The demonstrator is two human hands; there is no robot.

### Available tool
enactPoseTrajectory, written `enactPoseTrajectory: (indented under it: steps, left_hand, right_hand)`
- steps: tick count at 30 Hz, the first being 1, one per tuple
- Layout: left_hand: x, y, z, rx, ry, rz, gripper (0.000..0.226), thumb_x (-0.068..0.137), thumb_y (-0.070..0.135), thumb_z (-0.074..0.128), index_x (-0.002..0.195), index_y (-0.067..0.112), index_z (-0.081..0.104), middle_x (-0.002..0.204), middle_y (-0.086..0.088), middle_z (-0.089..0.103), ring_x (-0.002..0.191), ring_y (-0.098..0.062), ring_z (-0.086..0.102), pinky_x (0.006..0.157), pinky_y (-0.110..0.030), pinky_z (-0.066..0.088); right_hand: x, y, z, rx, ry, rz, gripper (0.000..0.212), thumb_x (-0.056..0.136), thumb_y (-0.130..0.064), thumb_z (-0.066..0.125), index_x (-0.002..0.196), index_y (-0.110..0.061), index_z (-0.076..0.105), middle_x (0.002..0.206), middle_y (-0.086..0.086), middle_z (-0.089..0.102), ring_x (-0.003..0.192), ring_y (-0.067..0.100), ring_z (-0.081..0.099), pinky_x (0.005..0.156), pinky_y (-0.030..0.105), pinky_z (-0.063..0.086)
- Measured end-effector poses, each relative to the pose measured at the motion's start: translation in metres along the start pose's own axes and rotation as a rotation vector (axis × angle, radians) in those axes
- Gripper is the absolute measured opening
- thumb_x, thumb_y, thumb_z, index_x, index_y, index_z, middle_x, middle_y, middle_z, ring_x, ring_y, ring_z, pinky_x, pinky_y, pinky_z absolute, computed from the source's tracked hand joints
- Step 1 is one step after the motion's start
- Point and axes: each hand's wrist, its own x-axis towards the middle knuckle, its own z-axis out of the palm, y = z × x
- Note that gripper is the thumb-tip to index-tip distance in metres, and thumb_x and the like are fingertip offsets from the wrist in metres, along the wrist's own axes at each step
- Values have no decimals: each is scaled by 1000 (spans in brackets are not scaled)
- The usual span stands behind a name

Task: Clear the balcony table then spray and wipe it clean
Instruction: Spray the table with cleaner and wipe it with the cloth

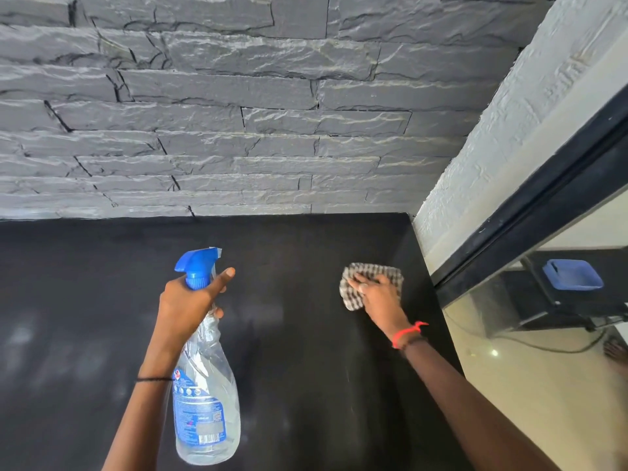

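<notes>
left hand (185,305) is gripping the neck of a clear spray bottle (204,385) above the black table (306,351), fingers wrapped, index finger extended. farther right, right hand (377,294) is pressing a checked cloth (353,297) flat on the table, fingers together. stone wall (238,113) behind.

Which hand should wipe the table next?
The right hand. It already presses the checked cloth flat on the black table, while the left hand is busy holding the spray bottle.
</notes>
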Motion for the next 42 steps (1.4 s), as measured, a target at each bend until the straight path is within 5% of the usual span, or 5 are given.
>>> enactPoseTrajectory:
  steps: [9,15,21,35,42]
  left_hand:
    - [-38,-6,-11,-28,8,44,30,81,40,75,81,11,67,79,-4,72,52,-19,63,53,-24,49]
    - [-67,-15,-17,-14,9,53,31,79,40,76,76,11,67,77,-3,73,38,-9,59,53,-24,48]
    - [-101,-33,-29,-9,29,38,37,78,43,77,79,7,68,74,-1,73,39,-10,60,54,-27,50]
    - [-145,-67,-74,-10,114,0,46,77,43,78,90,0,69,85,-12,74,39,-8,61,57,-27,51]
    - [-161,-73,-102,-16,100,9,42,76,44,78,83,3,70,77,-8,74,38,-9,60,76,-42,56]
  right_hand:
    - [-117,-114,26,77,-124,-354,42,80,-20,42,102,-36,74,109,-19,71,87,10,68,75,16,55]
    - [-226,-59,43,-78,-185,-274,39,73,-35,40,86,-51,72,95,-33,69,90,4,46,78,18,42]
    - [-175,-19,28,-69,-144,-93,62,95,-4,37,145,-39,32,152,-17,33,128,15,42,105,24,34]
    - [-302,-148,62,1,-279,-439,39,83,-35,37,88,-52,72,99,-33,68,89,3,62,81,22,38]
    - [-307,-78,45,-140,-193,-72,36,86,-37,45,106,-64,59,116,-39,59,110,6,50,91,14,35]
